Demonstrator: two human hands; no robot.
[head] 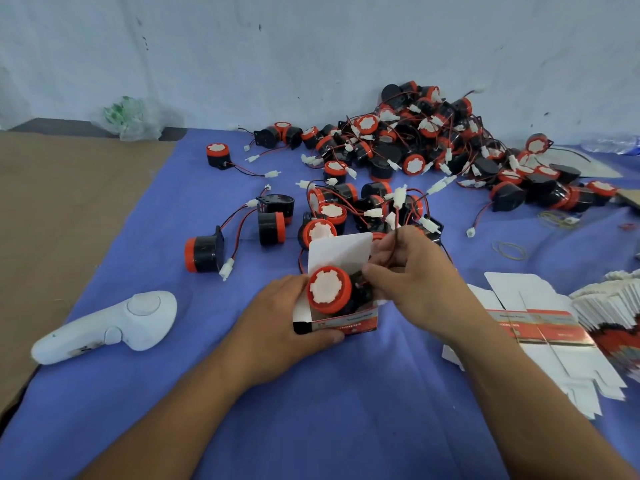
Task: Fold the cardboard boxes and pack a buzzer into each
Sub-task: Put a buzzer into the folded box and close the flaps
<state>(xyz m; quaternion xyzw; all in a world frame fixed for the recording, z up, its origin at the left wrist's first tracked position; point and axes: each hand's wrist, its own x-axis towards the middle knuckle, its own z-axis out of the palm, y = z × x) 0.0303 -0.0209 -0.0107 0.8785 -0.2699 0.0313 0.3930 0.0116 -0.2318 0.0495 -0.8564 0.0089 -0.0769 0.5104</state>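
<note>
A small red-and-white cardboard box stands open on the blue cloth, its white lid flap up. My left hand grips the box from the left and front. A black buzzer with a red-and-white cap sits partly inside the box. My right hand pinches the buzzer's red-and-black wire, whose white connector sticks up above the fingers. Many loose buzzers lie heaped at the back right, with several more scattered nearer.
Flat unfolded boxes lie at the right beside a fanned stack of more. A white handheld controller rests at the left. Brown cardboard covers the left side. Rubber bands lie at the right. A wall stands behind.
</note>
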